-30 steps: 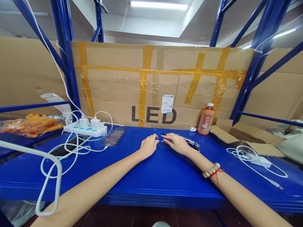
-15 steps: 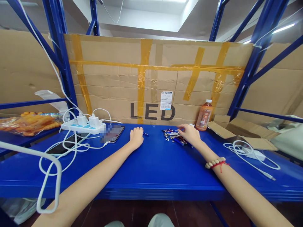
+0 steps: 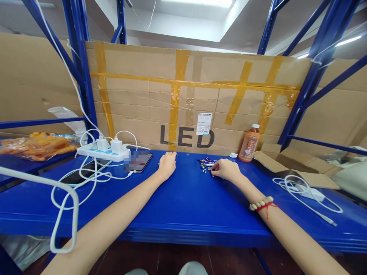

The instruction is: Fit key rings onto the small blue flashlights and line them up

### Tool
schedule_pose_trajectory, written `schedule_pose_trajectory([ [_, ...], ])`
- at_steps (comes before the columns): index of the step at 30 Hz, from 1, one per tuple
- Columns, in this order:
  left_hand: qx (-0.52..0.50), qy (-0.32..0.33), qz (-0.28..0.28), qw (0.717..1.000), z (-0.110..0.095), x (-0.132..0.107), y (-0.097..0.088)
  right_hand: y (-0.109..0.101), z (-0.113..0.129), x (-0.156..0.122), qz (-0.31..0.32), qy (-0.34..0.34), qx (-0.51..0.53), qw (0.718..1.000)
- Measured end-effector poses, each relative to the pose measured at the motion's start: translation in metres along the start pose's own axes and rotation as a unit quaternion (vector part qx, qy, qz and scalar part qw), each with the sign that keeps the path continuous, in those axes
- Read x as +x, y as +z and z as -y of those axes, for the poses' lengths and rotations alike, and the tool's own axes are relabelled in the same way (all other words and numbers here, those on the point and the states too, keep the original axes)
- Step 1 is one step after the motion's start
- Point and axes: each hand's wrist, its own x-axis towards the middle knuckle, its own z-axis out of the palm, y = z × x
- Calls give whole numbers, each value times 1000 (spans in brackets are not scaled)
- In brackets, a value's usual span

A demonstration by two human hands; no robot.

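Observation:
A small pile of slim, shiny blue, red and silver stick-like pieces with metal clips or rings (image 3: pixel 207 163) lies on the blue shelf top (image 3: pixel 183 202). My right hand (image 3: pixel 228 170) is at the pile's right side, palm down, its thumb and fingertips pinched together low over the pieces. It covers part of the pile, and what is between the fingertips is too small to make out. To the left of the pile, my left hand (image 3: pixel 167 167) rests on the shelf with fingers curled over a slim blue piece (image 3: pixel 176 164), mostly hidden beneath them.
On the left are a white power strip (image 3: pixel 106 153) with chargers, tangled white cables, a phone (image 3: pixel 86 172) and a tablet (image 3: pixel 140 162). An orange drink bottle (image 3: pixel 249 144), an open cardboard box (image 3: pixel 295 160) and a coiled white cable (image 3: pixel 301 187) stand right. A large carton (image 3: pixel 137 103) walls the back.
My right hand has come down and slightly nearer me, from above the pile to its near right side. The left hand stays in place, with less of the blue piece showing.

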Motion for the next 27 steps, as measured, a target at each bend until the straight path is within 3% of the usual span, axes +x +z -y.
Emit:
schedule_pose_trajectory([
  [6, -80, 120, -52, 988, -25, -10, 2, -5, 4, -1, -66, 7, 56, 996],
  [10, -102, 195, -50, 974, -36, -18, 1, -3, 8, 3, -120, 15, 231, 965],
  [14, -113, 275, -32, 954, -41, -21, 0, 8, 19, 4, -19, 6, 448, 894],
  [17, -104, 304, -32, 946, -42, -20, -1, 13, 27, 0, 75, -16, 517, 853],
  [19, -103, 306, -35, 946, -41, -20, -1, 14, 29, -3, 104, -23, 540, 835],
  [23, -98, 309, -46, 945, -41, -20, -1, 12, 28, -6, 124, -13, 570, 812],
  [27, -67, 312, -63, 946, -42, -20, 1, 12, 28, -5, 125, 0, 550, 826],
])
